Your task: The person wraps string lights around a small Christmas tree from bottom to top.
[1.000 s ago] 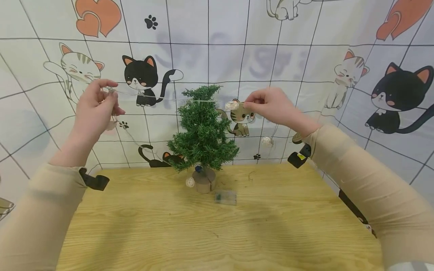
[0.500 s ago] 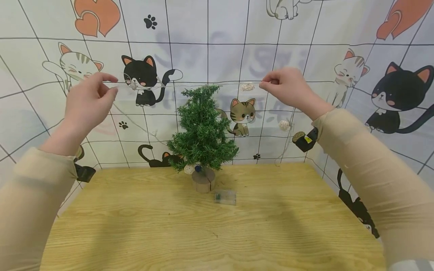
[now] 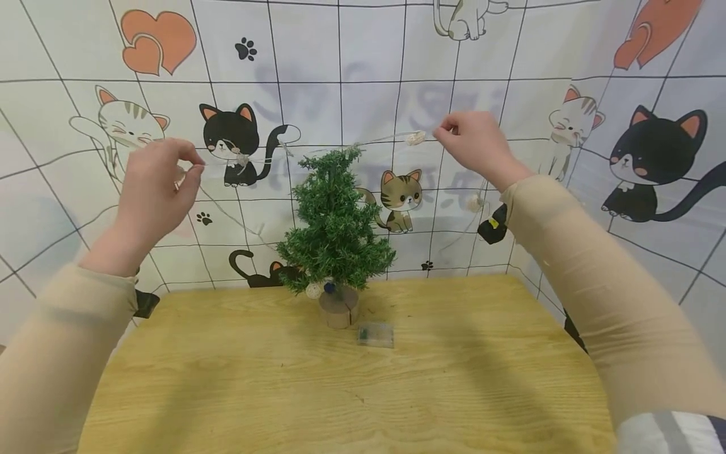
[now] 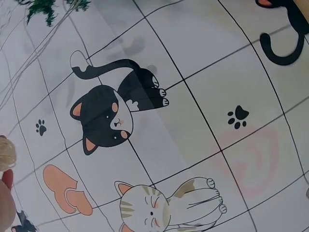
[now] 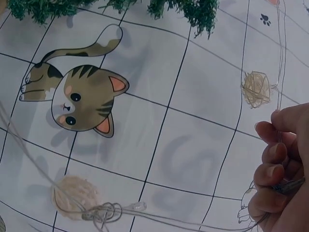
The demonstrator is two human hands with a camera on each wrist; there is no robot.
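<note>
A string of lights with woven pale balls stretches between my hands, just behind or at the tip of a small green artificial tree [image 3: 337, 221]. My left hand [image 3: 159, 195], left of the tree, pinches the thin wire, with a ball [image 4: 7, 153] by its fingertips. To the upper right of the tree, my right hand [image 3: 473, 148] pinches the wire beside a woven ball [image 3: 416, 138]. In the right wrist view its fingers [image 5: 274, 152] curl round the wire, and another ball [image 5: 76, 197] hangs from a looped section. One more ball [image 3: 314, 290] hangs by the trunk.
The tree's round wooden base [image 3: 339, 309] stands on the wood-grain table [image 3: 340, 391]. A flat clear box [image 3: 375, 335] lies in front of it, to the right. A dark blue ball [image 3: 329, 287] is at the trunk. A cat-print sheet [image 3: 368, 101] rises behind and at both sides.
My right hand has risen and moved right, drawing the wire up to the treetop. The left hand rose slightly, then lowered. The ball by the trunk has lifted from near the table.
</note>
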